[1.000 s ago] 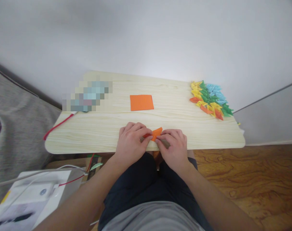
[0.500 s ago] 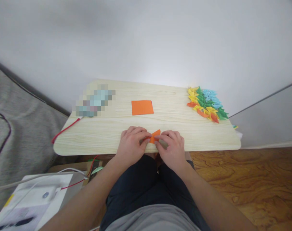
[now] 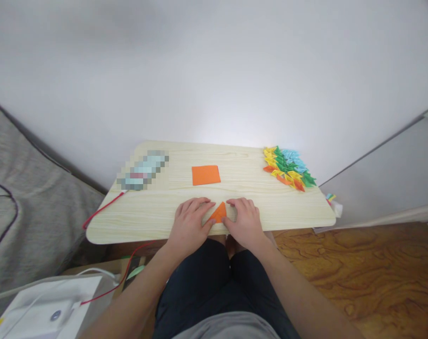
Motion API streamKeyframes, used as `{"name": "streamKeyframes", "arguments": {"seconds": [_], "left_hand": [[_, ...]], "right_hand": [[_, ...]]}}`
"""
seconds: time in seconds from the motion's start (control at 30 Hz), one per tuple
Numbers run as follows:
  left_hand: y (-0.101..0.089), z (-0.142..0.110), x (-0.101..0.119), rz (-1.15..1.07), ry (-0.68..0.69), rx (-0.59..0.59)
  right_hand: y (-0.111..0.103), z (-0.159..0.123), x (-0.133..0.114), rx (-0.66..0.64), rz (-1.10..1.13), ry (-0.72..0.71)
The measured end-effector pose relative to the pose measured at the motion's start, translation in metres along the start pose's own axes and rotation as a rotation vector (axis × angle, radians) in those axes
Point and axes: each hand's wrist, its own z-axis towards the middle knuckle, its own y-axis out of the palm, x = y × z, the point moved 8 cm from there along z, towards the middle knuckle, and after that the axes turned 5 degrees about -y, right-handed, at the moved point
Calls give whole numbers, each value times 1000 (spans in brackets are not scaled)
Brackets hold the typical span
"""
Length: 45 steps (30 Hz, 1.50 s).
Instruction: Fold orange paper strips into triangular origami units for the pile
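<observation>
I see the left hand (image 3: 189, 221) and the right hand (image 3: 244, 220) loosely spread, both touching the orange triangle (image 3: 219, 213) near the front of the table (image 3: 136, 221). Folded pieces (image 3: 286, 167) look finished; this one seems partway, its creases unclear; flat orange paper (image 3: 205, 175) is left.

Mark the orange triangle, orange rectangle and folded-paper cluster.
Orange triangle (image 3: 220, 213), head view: middle of its face.
Orange rectangle (image 3: 205, 175), head view: middle of its top.
Folded-paper cluster (image 3: 286, 165), head view: green middle part.

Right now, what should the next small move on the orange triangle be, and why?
Probably press the folded orange paper flat with both thumbs: the left hand and right hand frame its triangular outline, thumbs at its near side.
</observation>
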Motion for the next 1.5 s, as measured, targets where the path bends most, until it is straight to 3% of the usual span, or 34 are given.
{"name": "streamKeyframes", "arguments": {"seconds": [0.43, 0.7, 0.97, 1.27, 1.4, 1.5], "left_hand": [[-9, -17, -9, -19, -108, 129], [-23, -2, -6, -250, -99, 97], [-55, 56, 27, -513, -44, 62], [-64, 149, 76, -768, -40, 257], [-73, 182, 74, -815, -15, 234], [-97, 204, 58, -835, 4, 225]], "right_hand": [[16, 16, -20, -84, 92, -28], [7, 24, -30, -81, 466, -94], [-59, 69, -26, 95, 816, -69], [-115, 151, -14, 238, 1053, -26], [-130, 185, -14, 220, 1068, -88], [-136, 204, -14, 172, 1062, -128]]}}
